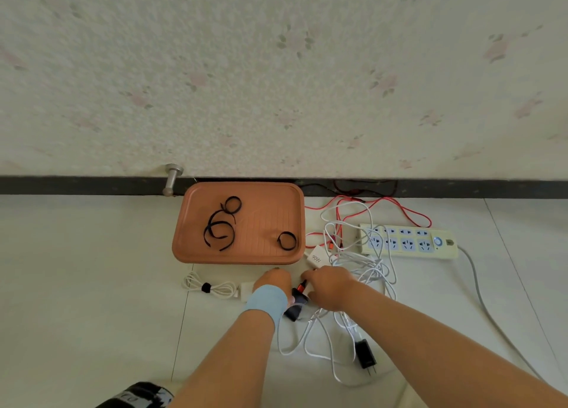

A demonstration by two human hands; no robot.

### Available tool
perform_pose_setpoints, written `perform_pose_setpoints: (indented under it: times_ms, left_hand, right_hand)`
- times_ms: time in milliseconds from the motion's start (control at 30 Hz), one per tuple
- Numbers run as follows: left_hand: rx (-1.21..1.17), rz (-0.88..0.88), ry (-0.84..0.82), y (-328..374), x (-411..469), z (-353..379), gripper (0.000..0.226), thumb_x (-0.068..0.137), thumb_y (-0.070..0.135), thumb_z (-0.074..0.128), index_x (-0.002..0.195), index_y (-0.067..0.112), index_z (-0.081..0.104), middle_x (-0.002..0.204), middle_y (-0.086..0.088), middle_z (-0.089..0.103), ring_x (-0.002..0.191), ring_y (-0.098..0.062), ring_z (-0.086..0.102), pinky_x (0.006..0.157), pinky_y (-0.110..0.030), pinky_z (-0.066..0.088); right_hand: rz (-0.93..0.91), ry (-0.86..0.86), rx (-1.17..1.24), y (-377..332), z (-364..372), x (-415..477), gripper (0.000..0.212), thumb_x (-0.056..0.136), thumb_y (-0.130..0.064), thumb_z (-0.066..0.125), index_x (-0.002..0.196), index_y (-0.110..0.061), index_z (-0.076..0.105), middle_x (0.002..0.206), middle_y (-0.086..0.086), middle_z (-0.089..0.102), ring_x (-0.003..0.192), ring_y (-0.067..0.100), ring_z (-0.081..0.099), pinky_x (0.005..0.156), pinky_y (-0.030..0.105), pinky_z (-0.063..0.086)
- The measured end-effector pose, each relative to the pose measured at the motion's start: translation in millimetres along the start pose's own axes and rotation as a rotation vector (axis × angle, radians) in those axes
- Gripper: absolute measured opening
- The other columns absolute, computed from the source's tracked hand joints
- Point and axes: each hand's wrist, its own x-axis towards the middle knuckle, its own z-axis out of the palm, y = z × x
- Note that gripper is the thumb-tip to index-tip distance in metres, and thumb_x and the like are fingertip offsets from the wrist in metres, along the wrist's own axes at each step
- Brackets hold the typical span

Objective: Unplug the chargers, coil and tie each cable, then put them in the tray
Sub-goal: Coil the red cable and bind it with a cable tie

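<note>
There — right hand [330,287] pinched the red connector [302,285] at the black charger [295,307]; left hand [273,283], grip unclear — a straight pull looked best.

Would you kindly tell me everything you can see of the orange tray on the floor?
The tray is a terracotta-coloured rectangle with rounded corners, a raised rim and a ribbed base, seemingly plastic. It lies flat on the pale tiled floor, its far edge at the dark baseboard. Inside lie only black ties: a loose cluster at the left and one curled tie near the right; no cable or charger. A white 90W charger sits by its near right corner.
</note>
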Motion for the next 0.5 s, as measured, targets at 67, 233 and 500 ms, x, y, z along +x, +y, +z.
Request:
perform_pose_setpoints:
  times_ms: [67, 233, 500]
  left_hand:
    - [-0.021, 0.003, -0.07, 0.2, -5.7, -6.0, 0.019, 0.094, 0.026, 0.06, 0.097, 0.008, 0.065, 0.093, -0.009, 0.063, 0.093, -0.029, 0.059, 0.078, -0.032, 0.046]
    - [-0.175, 0.118, 0.0, -6.4, -13.0, 4.5, 0.011, 0.087, 0.013, 0.06, 0.093, 0.021, 0.062, 0.102, -0.003, 0.067, 0.091, -0.025, 0.061, 0.086, -0.027, 0.048]
    - [-0.244, 0.181, -0.083, -10.6, -16.7, -7.1, 0.033, 0.078, 0.034, 0.067, 0.107, 0.023, 0.056, 0.095, 0.0, 0.065, 0.085, -0.022, 0.061, 0.081, -0.031, 0.05]
  right_hand:
    - [-0.031, -0.003, -0.032, -1.7, 0.0, -4.3, 0.041, 0.099, -0.039, 0.049, 0.137, -0.024, 0.048, 0.122, 0.008, 0.064, 0.112, 0.031, 0.061, 0.08, 0.036, 0.044]
    - [-0.024, 0.046, -0.215, -16.3, 6.2, -6.3, 0.041, 0.101, -0.046, 0.046, 0.132, -0.019, 0.051, 0.12, 0.01, 0.064, 0.11, 0.032, 0.064, 0.087, 0.038, 0.044]
    - [-0.051, 0.125, -0.212, -16.2, 3.4, -5.1, 0.045, 0.095, -0.054, 0.055, 0.121, -0.02, 0.068, 0.123, 0.011, 0.054, 0.118, 0.031, 0.051, 0.097, 0.041, 0.039]
